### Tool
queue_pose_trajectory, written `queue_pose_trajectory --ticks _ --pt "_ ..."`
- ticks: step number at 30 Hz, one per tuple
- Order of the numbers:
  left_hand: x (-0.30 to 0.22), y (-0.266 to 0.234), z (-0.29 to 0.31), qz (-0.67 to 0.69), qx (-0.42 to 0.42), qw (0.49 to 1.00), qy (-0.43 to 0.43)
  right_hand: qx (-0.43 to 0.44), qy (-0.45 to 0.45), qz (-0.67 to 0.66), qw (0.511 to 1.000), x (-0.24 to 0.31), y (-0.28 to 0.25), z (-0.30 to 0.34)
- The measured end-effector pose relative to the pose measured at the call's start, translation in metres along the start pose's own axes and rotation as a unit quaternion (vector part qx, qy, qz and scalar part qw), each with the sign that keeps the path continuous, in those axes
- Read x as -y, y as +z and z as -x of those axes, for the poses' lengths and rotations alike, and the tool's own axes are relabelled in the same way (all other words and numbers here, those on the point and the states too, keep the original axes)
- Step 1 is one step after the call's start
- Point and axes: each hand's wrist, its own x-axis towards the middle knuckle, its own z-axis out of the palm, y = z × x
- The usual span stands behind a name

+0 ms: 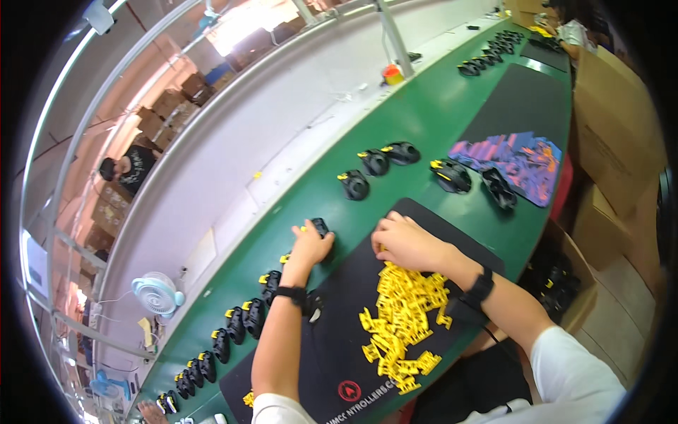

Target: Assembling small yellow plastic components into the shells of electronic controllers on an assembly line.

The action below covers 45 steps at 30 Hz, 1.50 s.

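Black mouse [321,227] at frame centre on the green belt [424,113], pinned under the left hand [311,246], fingers clamped over it to steady it. Right hand [406,244] just beside, curled, pinching among yellow clips [402,318] heaped on the black mat [339,339] within reach.

Yellow clips [402,318] on a black mat [339,353] (green belt [417,113] beneath).
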Motion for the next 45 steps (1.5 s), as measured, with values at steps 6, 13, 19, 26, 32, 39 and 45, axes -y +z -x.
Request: queue_pose_trajectory --ticks 6,13,19,26,32,39,45 --pt "-0.062 -0.021 -0.068 -0.212 0.073 0.974 0.02 -0.072 0.049 0.065 0.994 -0.01 -0.003 0.019" --pt "-0.113 0.034 -0.137 -0.019 -0.047 0.997 0.06 -0.12 0.024 -0.115 0.986 -0.016 -0.006 0.008" --pt "-0.075 0.019 -0.125 0.039 -0.156 0.984 0.07 -0.202 0.045 -0.284 0.936 -0.006 -0.02 0.002" --pt "-0.081 -0.038 0.086 0.464 0.021 0.884 0.053 -0.206 0.069 -0.392 0.894 -0.016 -0.021 0.031" --pt "-0.061 -0.004 0.222 0.755 -0.038 0.65 0.078 -0.104 0.081 -0.551 0.824 0.04 -0.033 0.06" --pt "-0.098 0.034 0.283 0.755 -0.084 0.629 0.164 -0.149 0.121 -0.44 0.877 0.112 -0.042 0.127" --pt "-0.115 0.051 0.304 0.753 -0.078 0.633 0.158 -0.18 0.117 -0.386 0.897 0.124 -0.032 0.142"
